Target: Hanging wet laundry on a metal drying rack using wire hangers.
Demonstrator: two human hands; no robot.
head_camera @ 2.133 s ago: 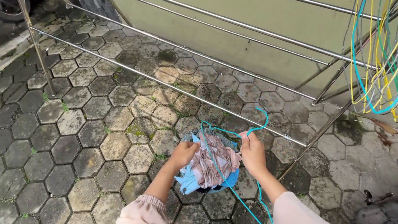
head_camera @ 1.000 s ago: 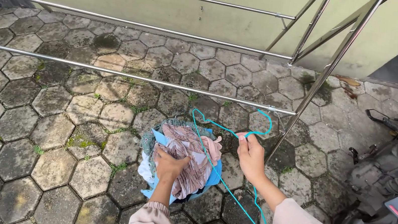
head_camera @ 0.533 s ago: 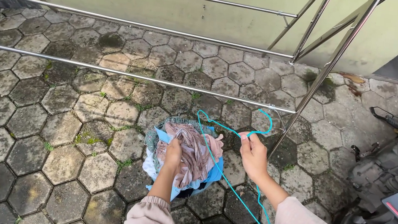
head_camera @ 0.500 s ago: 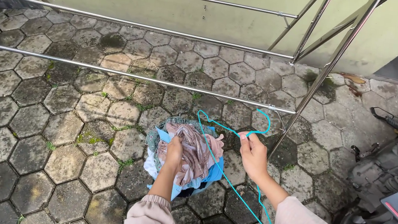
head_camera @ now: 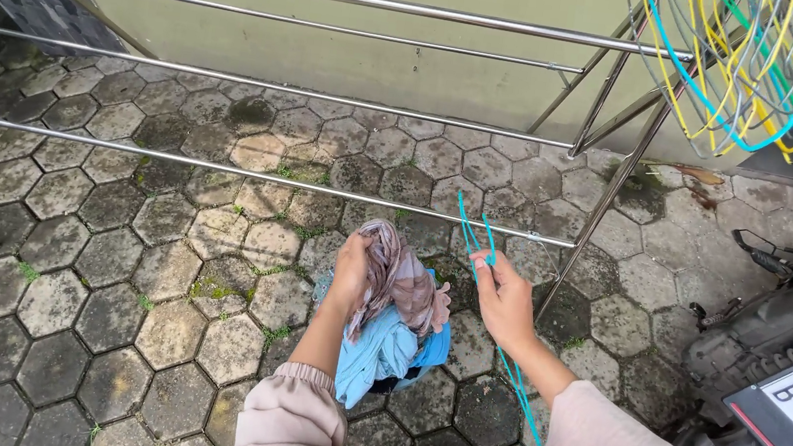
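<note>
My left hand (head_camera: 350, 273) grips a pinkish-brown striped cloth (head_camera: 402, 279) and holds it up above a pile of laundry. Light blue fabric (head_camera: 379, 350) hangs under the cloth and covers most of the blue basket (head_camera: 437, 344) on the paving. My right hand (head_camera: 505, 297) pinches a thin teal wire hanger (head_camera: 469, 228) near its hook; the hanger's frame runs down past my wrist. Both sleeves are pale pink.
A steel drying rack (head_camera: 251, 175) with several horizontal bars stands in front of a green wall. A bundle of coloured wire hangers (head_camera: 768, 67) hangs at the top right. A parked motorbike (head_camera: 790, 382) sits at the right. The ground is mossy hexagonal paving (head_camera: 106, 288).
My left hand has lifted the striped cloth up out of the pile. My right hand has turned the teal hanger more edge-on. The view tilted up, bringing the hanger bundle into sight.
</note>
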